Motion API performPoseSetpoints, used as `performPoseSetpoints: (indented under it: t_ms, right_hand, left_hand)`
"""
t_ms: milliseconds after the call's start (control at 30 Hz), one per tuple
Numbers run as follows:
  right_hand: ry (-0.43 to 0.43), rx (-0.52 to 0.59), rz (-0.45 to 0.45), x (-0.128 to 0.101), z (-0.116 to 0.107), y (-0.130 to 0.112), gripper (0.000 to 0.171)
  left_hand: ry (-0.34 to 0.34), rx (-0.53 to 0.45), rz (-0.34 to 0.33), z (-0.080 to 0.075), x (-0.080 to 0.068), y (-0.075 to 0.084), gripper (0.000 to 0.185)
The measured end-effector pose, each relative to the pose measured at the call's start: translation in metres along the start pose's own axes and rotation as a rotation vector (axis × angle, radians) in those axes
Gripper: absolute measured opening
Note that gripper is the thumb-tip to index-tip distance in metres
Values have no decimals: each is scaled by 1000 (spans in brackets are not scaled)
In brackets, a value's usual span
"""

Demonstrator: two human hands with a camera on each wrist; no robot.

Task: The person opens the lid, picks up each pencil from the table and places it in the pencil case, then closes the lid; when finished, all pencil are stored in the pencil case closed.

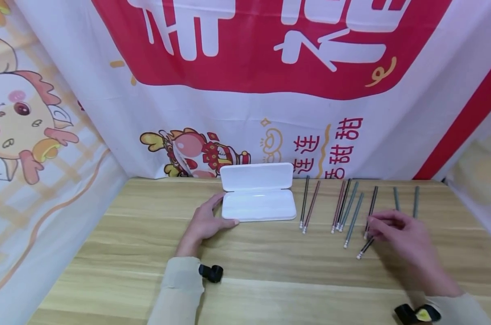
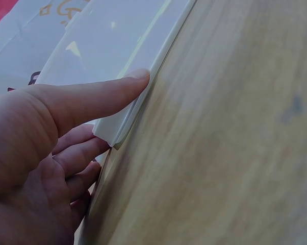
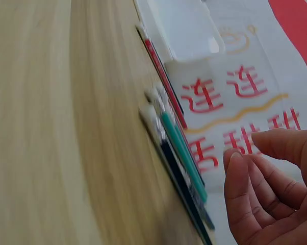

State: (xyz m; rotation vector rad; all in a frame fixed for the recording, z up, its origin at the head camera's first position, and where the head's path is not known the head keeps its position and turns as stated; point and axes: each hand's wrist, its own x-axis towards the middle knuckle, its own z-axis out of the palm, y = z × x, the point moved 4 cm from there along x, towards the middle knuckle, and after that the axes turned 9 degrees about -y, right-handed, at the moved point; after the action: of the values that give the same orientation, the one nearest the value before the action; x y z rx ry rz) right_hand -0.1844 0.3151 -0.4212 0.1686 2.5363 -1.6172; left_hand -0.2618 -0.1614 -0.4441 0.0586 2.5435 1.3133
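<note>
An open white pencil case (image 1: 258,206) lies on the table with its lid raised at the back. My left hand (image 1: 205,221) holds its left end. In the left wrist view the thumb (image 2: 105,97) rests on the front rim and the fingers lie against the end. My right hand (image 1: 405,237) is over the pencils at the right, fingers bent. In the right wrist view, thumb and forefinger stand a little apart with nothing between them. A black pencil (image 1: 366,247) runs under that hand in the head view, its far part hidden.
Right of the case lie several pencils with white eraser ends towards me: dark red (image 1: 312,205), black (image 1: 304,201), and grey-green (image 1: 354,219). Another grey-green pencil (image 1: 416,201) lies far right. A printed cloth (image 1: 249,108) hangs behind the wooden table (image 1: 270,262).
</note>
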Motion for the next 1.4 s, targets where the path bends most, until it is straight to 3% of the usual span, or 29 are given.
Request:
performPoseSetpoints:
  t_ms: [133,233,433,633,833,1133,1400]
  right_hand:
    - [36,73,23,-8,-29,23,5]
    - [67,50,81,-12,-47,38,7]
    - [87,7,181,-11,-65,61,29]
    - [121,-102,266,-7,-73,68,52]
    - [145,-169,343,-5,-76,69,51]
    - [83,-218,318,1,-81,74,56]
    - [90,-217,361,2,-80,72,55]
  left_hand:
    - [1,-7,6,0,1,0,91]
    - [-1,-9,7,1,2,0,91]
    - [1,-12,2,1,2,0,91]
    - [-2,-21,0,0,1,1,91]
    - [-6,-11,2,0,2,1,92]
    - [-2,-1,-2,0,1,0,94]
    - [-5,-2,-4,0,1,1,93]
